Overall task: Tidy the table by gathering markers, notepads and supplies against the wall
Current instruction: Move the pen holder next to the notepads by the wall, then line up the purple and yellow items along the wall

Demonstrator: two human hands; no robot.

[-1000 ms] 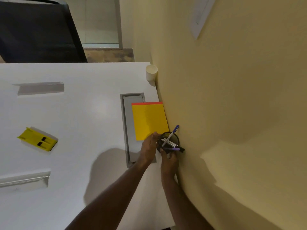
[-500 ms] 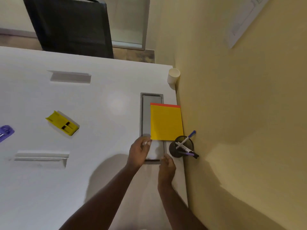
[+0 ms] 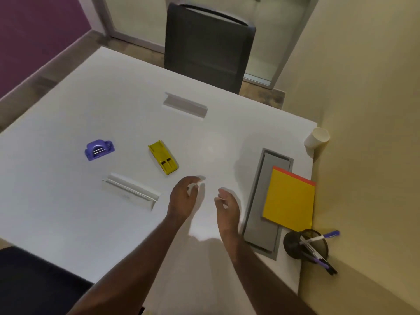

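Both hands over the white table (image 3: 68, 212), lower centre of frame, empty. Left hand (image 3: 183, 197): fingers loosely curled, holding nothing. Right hand (image 3: 227, 204): same, relaxed curl, nothing held; fingertips blurred, so exact finger pose uncertain.

Along the wall (image 3: 363, 133) at right:
- black mesh cup (image 3: 295, 244), lower right, with markers (image 3: 318, 261) in it, some tips sticking out toward the wall.
- yellow notepad (image 3: 289, 198) with red top edge, just above the cup, lying partly over a grey hatch (image 3: 261, 223) set in the table.
- paper cup (image 3: 317, 139), upper right, by the wall.

Away from the wall:
- yellow holder (image 3: 163, 156), centre, just above left hand.
- purple holder (image 3: 98, 150), centre left.
- two white trays: one (image 3: 130, 193) left of the left hand, one (image 3: 185, 105) upper centre.

Dark chair (image 3: 206, 46) at the far edge, top centre.
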